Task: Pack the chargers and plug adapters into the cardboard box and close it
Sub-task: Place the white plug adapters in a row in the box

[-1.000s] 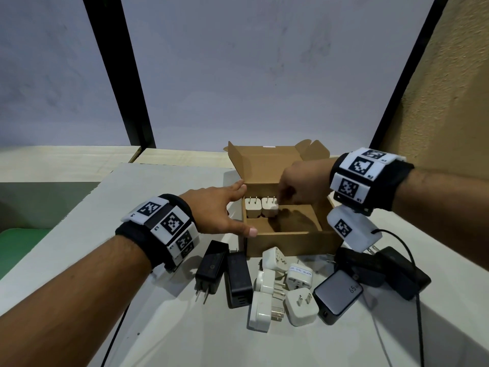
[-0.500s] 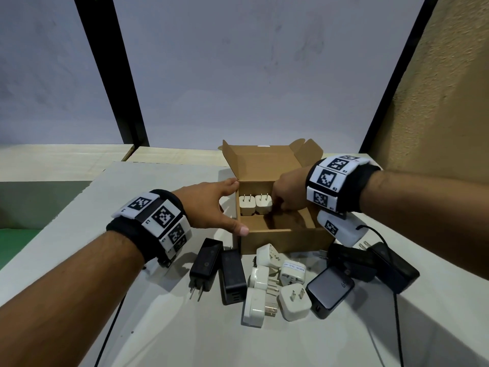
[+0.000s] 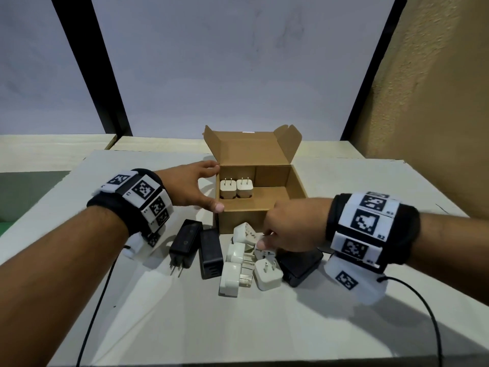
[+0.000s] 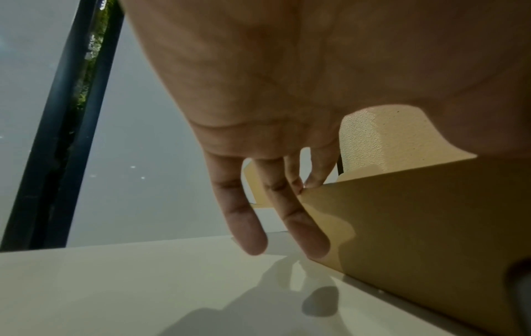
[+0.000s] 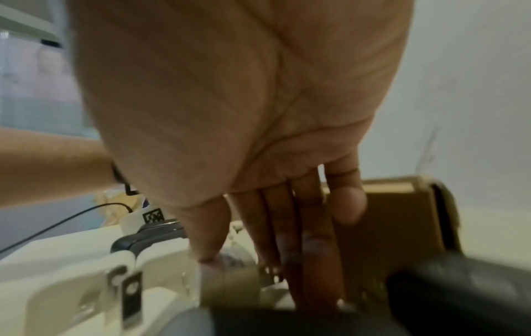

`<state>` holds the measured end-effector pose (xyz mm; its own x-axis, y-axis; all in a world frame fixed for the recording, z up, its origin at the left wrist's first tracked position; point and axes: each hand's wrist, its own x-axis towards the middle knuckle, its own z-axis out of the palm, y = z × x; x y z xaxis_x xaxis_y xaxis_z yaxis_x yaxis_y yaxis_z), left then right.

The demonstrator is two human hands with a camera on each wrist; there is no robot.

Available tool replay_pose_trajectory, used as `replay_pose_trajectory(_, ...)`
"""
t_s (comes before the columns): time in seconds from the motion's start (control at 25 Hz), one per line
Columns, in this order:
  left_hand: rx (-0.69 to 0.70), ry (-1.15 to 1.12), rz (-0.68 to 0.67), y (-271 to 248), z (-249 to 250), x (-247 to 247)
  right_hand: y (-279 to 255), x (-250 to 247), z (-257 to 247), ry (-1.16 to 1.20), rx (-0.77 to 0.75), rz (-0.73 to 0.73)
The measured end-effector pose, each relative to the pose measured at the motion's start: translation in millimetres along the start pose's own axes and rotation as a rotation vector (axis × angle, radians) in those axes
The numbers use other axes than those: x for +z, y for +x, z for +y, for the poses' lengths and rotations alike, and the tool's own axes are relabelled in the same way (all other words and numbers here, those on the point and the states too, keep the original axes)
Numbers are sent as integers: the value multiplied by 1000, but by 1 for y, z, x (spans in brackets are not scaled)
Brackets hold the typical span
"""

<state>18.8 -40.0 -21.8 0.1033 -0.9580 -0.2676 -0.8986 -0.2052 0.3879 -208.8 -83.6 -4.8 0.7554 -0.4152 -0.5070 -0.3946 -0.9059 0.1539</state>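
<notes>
The open cardboard box (image 3: 248,221) stands mid-table with its lid up; two white chargers (image 3: 228,189) (image 3: 244,188) stand prongs-up in its back left corner. My left hand (image 3: 205,188) braces the box's left wall, thumb at the front corner; the left wrist view shows straight fingers (image 4: 293,218) lying along the box wall (image 4: 416,227). My right hand (image 3: 267,239) reaches down in front of the box into the pile of white adapters (image 3: 235,252). Its thumb and straight fingers (image 5: 304,250) straddle a small white adapter (image 5: 229,279), touching it. That view is blurred.
Two black chargers (image 3: 185,242) (image 3: 211,252) lie left of the white pile, and another black charger (image 3: 301,263) lies under my right wrist. Black cables trail off the table's near edge (image 3: 90,313) (image 3: 428,300). A textured wall stands at the right.
My right hand has left the box, where the second white charger stays, and has come toward me down onto the white adapter pile. The left hand still rests on the box.
</notes>
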Motion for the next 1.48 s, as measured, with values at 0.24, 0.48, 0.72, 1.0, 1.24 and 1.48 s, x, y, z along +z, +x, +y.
replay_pose_trajectory(0.24,-2,-17,-11,1,0,0,1,11,7,259,-44,101)
replay_pose_trajectory(0.48,-2,-52,-9,1,-2,3,1,16,15,529,-132,162)
replay_pose_trajectory(0.72,-10,-63,-4,1,-1,2,-9,-12,43,805,-265,187)
replay_pose_trajectory(1.0,-8,-45,-9,3,-4,1,10,-31,76,1152,-135,121)
replay_pose_trajectory(1.24,-10,-52,3,3,-2,2,54,-40,71,345,101,267)
replay_pose_trajectory(1.48,-7,-42,5,3,-4,2,85,-38,63,45,184,60)
